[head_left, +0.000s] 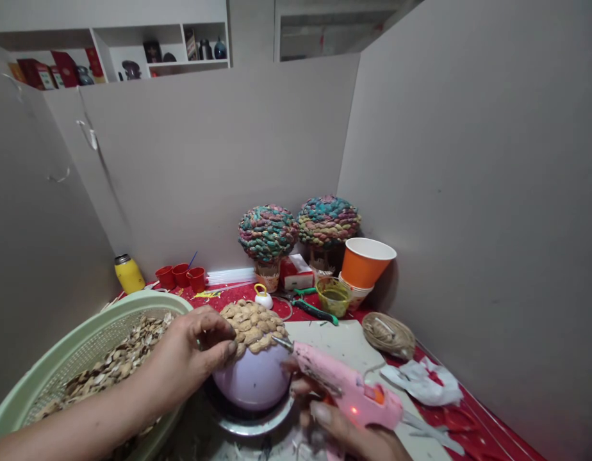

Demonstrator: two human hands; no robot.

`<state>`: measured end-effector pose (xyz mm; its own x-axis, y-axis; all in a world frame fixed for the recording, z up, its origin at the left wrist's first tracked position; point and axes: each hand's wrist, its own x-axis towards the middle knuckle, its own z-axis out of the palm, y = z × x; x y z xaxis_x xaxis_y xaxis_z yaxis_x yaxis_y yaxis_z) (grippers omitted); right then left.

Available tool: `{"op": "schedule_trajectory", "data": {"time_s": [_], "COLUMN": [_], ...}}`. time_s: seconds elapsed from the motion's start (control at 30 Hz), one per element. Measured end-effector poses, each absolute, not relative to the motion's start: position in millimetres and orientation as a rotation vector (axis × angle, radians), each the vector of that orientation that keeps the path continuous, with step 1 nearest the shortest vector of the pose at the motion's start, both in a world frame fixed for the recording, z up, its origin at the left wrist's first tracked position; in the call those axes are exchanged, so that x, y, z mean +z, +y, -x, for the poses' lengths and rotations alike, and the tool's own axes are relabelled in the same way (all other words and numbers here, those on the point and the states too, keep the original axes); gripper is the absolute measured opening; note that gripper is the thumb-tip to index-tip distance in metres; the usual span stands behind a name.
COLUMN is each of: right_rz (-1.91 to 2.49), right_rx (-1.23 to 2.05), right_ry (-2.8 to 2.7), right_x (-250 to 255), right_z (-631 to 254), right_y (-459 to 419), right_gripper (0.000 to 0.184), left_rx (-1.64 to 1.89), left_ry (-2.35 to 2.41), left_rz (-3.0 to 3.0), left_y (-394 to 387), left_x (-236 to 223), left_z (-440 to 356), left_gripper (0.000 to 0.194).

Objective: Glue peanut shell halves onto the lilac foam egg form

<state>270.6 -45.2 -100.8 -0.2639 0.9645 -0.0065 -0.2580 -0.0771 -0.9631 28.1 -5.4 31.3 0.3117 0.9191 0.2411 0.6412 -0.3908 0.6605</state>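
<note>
The lilac ball (252,381) sits in a metal bowl (257,429) on the bench (337,339), probably to stop it rolling. Shells (250,323) cover its top. The left hand (195,349) steadies their edge; I cannot tell whether its grip pinches one. The right hand's (348,432) grip wraps the glue gun (344,384), nozzle beside the shells, apparently for close aim.

Balloon (254,379): smooth, glossy, rubbery; peanut shells (250,323) over top rough, matt. Glue gun (346,387): smooth plastic, metal nozzle. Bowl rim (250,428): shiny metal. Basket (17,404): perforated plastic. Tablecloth (231,294): red cloth. Wall panels (219,153): smooth, matt. Twine (388,335): fibrous.
</note>
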Motion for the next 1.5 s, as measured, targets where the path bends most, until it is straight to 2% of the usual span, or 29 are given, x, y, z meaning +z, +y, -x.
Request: {"op": "schedule_trajectory", "data": {"time_s": [0.17,0.37,0.67,0.9,1.1,1.27,1.37,1.5], "right_rz": [0.917,0.899,0.882,0.880,0.828,0.738,0.620,0.715], "right_rx": [1.535,1.546,1.554,1.541,1.641,1.750,1.671,1.522], "right_ry": [-1.162,-1.157,-1.140,-1.154,-1.213,-1.265,-1.326,-1.359], "right_x": [-103.2,-100.6,-93.4,-82.7,-68.0,-47.0,-38.3,-43.3], "right_z": [-270.4,-270.8,-268.2,-266.9,-265.5,-261.2,-258.8,-262.3], "right_y": [-42.1,-43.1,-45.8,-49.0,-66.2,-85.9,-90.4,-89.9], "right_gripper": [0.050,0.044,0.045,0.046,0.049,0.048,0.041,0.039], "left_rx": [0.830,0.789,0.760,0.912,0.847,0.833,0.828,0.775], "left_ry": [1.383,1.402,1.364,1.125,0.821,0.778,0.745,0.709], "left_rz": [-1.890,-1.801,-1.811,-1.352,-0.768,-0.605,-0.593,-0.599], "left_y": [-1.9,-3.5,-6.0,-37.1,-94.3,-100.9,-94.6,-88.4], "left_x": [32.3,36.2,37.5,48.6,20.0,-6.9,-15.4,-23.3], "left_z": [-34.7,-40.1,-40.8,-30.4,-43.7,-61.0,-65.0,-68.5], "left_gripper": [0.005,0.013,0.012,0.022,0.024,0.021,0.016,0.015]}}
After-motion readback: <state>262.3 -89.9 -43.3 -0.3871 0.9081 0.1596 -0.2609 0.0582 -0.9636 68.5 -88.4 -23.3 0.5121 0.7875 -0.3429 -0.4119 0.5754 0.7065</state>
